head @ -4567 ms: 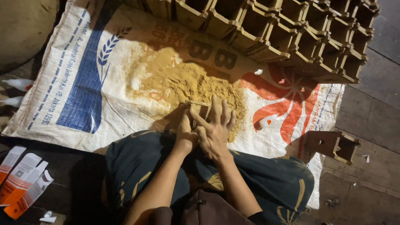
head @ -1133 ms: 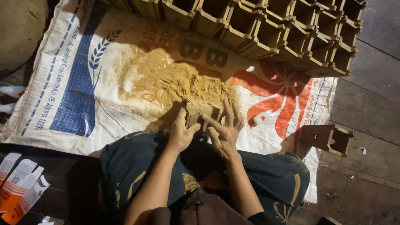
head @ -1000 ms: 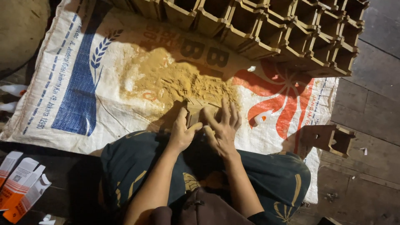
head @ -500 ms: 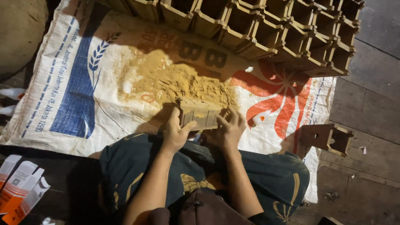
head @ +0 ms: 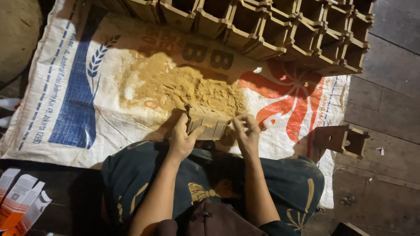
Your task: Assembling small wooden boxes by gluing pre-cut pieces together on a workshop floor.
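Together, left hand (head: 181, 140) and right hand (head: 246, 133) each keep a clenched grip on a small rectangular wooden mould (head: 209, 123); gritty yellow-brown powder (head: 188, 89) heaps on the woven printed sack (head: 78, 100).

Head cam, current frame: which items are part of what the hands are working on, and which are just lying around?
In use:
- left hand and right hand, gripping the small wooden mould
- yellow-brown powder heap
- woven sack underneath

Lying about:
- rows of empty square moulds
- single mould on the floor
- orange-white cartons
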